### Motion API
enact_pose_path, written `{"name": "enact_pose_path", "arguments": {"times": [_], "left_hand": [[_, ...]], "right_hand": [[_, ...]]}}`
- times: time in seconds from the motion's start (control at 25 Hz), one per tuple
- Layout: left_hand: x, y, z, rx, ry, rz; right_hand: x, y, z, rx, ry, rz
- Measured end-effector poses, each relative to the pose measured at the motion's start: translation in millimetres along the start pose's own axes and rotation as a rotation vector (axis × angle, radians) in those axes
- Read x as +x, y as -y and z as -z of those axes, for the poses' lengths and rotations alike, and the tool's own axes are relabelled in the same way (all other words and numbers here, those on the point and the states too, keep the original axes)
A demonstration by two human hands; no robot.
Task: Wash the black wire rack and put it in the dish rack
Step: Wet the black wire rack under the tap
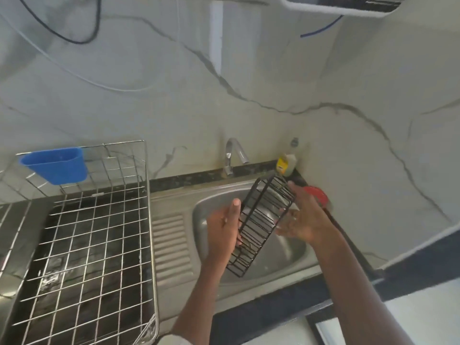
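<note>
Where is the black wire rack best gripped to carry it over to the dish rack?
Probably along a long side rail. The black wire rack hangs tilted over the sink, long axis running up and away, so the left hand closing on its left rail from the left suits; the dish rack lies that way.

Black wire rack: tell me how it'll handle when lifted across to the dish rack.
The black wire rack probably stays stiff: its welded bars look straight. Likely light, being mostly gaps. If wet, thin wires may slip, so both hands help.
</note>
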State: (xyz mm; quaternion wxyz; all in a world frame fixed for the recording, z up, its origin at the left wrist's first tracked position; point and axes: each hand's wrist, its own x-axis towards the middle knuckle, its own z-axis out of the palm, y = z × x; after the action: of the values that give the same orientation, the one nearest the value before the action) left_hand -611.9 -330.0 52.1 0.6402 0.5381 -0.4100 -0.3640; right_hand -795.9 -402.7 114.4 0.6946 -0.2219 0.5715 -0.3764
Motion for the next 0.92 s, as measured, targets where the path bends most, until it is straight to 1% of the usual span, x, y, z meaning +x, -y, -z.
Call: {"name": "enact_pose_path", "arguments": {"times": [0.08,0.2,0.32,0.4,0.52,0.6,0.68,0.76,0.84,0.92], "left_hand": [[15,21,1,0.02,-0.001,0.016],[34,51,3,0.056,-0.025,0.021],[53,84,3,0.113,-0.049,0.146],[71,104,2,0.127,-0.113,0.211],[111,113,-10,0.056,-0.262,0.319],[145,110,-24,0.184,-0.297,0.41],[182,109,-42,0.38,-0.249,0.421],[213,105,-61,0.595,-0.133,0.422],[238,110,-76,0.714,-0.028,0.45],[258,125,-83,0.776,-0.015,0.47]], "right_hand": [[25,-4,-6,0.051,-0.074,-0.005],[53,-6,-13,0.039,-0.142,-0.031],[78,-7,-21,-0.022,-0.208,0.007],[91,-3,-25,-0.039,-0.239,0.076],[116,4,-21,-0.039,-0.286,0.155],[132,7,-15,-0.073,-0.281,0.171],[151,7,-11,-0.141,-0.266,0.17],[170,4,-8,-0.202,-0.257,0.159],[186,0,-10,-0.237,-0.233,0.132],[197,-3,-13,-0.274,-0.219,0.117]]}}
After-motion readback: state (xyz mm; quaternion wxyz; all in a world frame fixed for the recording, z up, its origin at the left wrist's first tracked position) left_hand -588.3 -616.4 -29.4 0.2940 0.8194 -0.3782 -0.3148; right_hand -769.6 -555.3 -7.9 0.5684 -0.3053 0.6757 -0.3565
